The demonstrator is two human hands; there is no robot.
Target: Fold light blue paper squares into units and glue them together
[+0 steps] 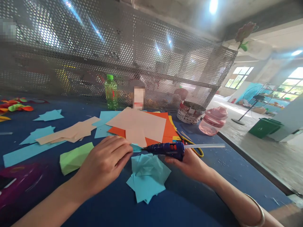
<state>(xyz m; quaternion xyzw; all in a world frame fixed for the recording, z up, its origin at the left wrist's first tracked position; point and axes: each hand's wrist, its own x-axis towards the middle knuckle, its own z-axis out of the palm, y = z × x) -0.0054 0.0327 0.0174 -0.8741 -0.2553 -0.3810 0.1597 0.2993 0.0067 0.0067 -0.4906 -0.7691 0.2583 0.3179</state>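
Observation:
My right hand grips a dark blue glue gun with a clear glue stick poking out of its back. The nozzle points left at a small light blue paper piece. My left hand pinches that piece between closed fingers, right at the nozzle tip. Just below, a folded light blue paper shape lies on the blue table. Beige paper and orange sheets lie behind the hands.
A folded green paper sits left of my left hand. Blue and beige cut-outs spread further left. At the back stand a green bottle, a round tin and a pink jar. A perforated metal screen backs the table. Scissors lie behind the gun.

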